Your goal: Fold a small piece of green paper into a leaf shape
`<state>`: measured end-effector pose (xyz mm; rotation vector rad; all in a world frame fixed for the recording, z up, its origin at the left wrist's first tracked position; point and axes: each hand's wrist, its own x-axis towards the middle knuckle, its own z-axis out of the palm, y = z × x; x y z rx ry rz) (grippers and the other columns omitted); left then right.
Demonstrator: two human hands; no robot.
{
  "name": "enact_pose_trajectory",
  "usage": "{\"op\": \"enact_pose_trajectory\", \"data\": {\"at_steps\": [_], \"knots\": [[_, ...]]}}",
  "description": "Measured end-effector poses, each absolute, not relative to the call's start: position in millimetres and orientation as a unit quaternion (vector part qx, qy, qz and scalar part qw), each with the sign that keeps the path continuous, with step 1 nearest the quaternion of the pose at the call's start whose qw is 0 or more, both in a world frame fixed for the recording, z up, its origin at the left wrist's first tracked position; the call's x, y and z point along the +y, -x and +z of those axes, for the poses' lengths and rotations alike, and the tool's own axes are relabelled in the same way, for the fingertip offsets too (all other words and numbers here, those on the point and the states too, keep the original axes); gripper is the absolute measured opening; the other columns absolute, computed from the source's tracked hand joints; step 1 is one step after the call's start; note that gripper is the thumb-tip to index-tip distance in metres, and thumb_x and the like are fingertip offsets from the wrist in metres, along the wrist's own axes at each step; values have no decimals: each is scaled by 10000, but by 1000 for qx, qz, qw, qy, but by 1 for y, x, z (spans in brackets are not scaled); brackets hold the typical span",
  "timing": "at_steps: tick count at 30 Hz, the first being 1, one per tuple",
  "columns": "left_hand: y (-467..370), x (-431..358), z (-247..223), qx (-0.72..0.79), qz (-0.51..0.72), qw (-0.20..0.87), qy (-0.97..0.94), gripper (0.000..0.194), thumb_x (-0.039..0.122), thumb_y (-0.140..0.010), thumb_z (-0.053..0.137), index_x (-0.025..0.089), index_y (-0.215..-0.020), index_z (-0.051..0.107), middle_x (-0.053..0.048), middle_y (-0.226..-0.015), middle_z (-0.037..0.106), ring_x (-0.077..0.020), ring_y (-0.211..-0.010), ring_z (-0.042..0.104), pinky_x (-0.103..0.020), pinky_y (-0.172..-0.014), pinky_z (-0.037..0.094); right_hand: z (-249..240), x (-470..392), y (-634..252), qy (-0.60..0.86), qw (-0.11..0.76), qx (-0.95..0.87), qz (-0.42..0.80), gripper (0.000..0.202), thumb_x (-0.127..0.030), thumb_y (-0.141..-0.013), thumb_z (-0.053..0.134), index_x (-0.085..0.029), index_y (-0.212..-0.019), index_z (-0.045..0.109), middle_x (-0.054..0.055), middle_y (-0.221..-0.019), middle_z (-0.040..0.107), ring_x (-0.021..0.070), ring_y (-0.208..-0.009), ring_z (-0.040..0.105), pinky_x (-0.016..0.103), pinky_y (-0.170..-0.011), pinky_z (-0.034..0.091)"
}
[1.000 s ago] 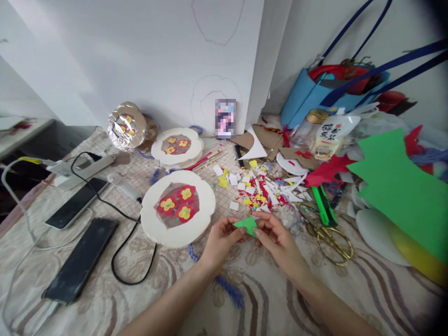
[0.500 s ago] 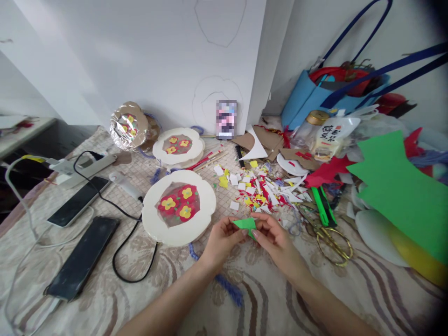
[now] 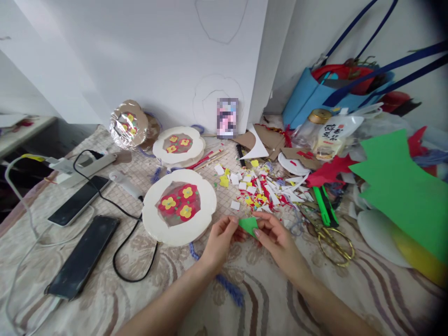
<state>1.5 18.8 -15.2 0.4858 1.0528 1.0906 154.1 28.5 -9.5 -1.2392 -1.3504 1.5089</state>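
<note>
Between my hands is a small folded piece of green paper (image 3: 248, 226), roughly triangular. My left hand (image 3: 224, 235) pinches its left corner between thumb and fingers. At the right edge, my right hand (image 3: 275, 235) grips the same piece, its thumb lying on the front. Just left of my hands lies a white scalloped paper disc (image 3: 149, 214) with red and yellow flowers in its clear middle. A blue braided yarn tassel (image 3: 229, 289) runs out from under it beneath my left wrist. Paper scraps (image 3: 259, 191) in white, red and yellow are strewn beyond my hands.
Gold-handled scissors (image 3: 336, 247) and a green utility knife (image 3: 325, 207) lie at right, beside a large green sheet (image 3: 402, 186). A blue bag (image 3: 304, 100) stands behind. Left are a glue gun (image 3: 124, 183), its black cord, two phones and a power strip (image 3: 87, 170). Another phone (image 3: 227, 119) leans upright.
My left thumb has slid up and left on the green paper, so more of its front shows. My right hand keeps its grip. The view has shifted slightly.
</note>
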Motion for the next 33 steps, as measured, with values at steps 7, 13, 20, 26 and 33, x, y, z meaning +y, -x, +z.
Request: {"op": "enact_pose_trajectory", "data": {"at_steps": [7,13,20,26,33], "knots": [[-1,18,-14,470,472,686,-293,318,342,-617,768,139,-775,582,-5,-672,612,-115,-620,540,-235,-608,412,-9,27,-153,483,379,-523,591,318,-310,-819,557,-234,-1119,481,1,-786,589,136,-659,541,244,-601,453],[-3,18,-14,478,476,682,-284,269,297,-620,768,138,-745,591,5,-660,612,-106,-599,531,-235,-607,406,-8,27,-153,482,375,-522,595,311,-303,-823,553,-233,-1118,484,-3,-767,579,143,-688,561,242,-588,457],[-1,18,-13,469,471,696,-272,245,294,-661,737,130,-773,593,-3,-658,622,-109,-604,549,-241,-628,419,-10,29,-156,481,375,-522,596,258,-278,-853,513,-237,-1105,477,-6,-773,556,134,-680,545,238,-599,453],[-2,18,-12,469,471,704,-249,286,399,-705,686,140,-739,570,-14,-649,629,-116,-593,571,-252,-631,440,-11,30,-156,489,370,-536,580,264,-300,-849,512,-235,-1102,478,-7,-754,552,139,-655,535,246,-584,439],[-1,18,-13,502,471,669,-281,275,383,-692,700,144,-681,563,-9,-582,622,-113,-541,557,-239,-573,438,-8,29,-155,484,370,-532,588,299,-312,-841,536,-235,-1124,479,1,-781,562,142,-676,543,247,-599,448]]}}
